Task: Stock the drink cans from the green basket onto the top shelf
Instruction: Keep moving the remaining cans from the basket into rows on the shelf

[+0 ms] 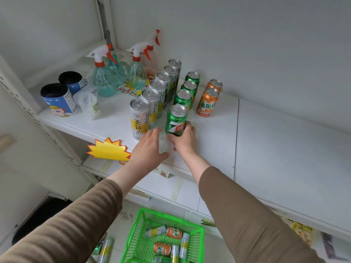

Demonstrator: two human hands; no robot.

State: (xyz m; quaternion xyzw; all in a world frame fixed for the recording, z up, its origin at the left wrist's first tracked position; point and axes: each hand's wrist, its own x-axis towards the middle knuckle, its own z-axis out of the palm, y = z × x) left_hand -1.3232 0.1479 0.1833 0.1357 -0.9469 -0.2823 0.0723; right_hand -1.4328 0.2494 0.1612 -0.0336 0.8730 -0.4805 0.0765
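Observation:
My right hand (183,138) grips a green drink can (175,120) that stands at the front of a row of green cans (185,93) on the white top shelf (266,141). My left hand (150,147) rests open on the shelf just left of it, fingers near the front tall silver-and-yellow can (139,118). That silver row (163,86) runs back in a line. Two orange cans (208,102) stand to the right. The green basket (136,238) sits on the floor below, with several silver and orange cans (173,232) lying in it.
Spray bottles (103,80) and two blue tubs with black lids (57,98) fill the shelf's back left. A yellow starburst tag (108,149) hangs at the shelf's front edge. A lower shelf (171,188) lies beneath. Bare shelf extends to the right of the orange cans.

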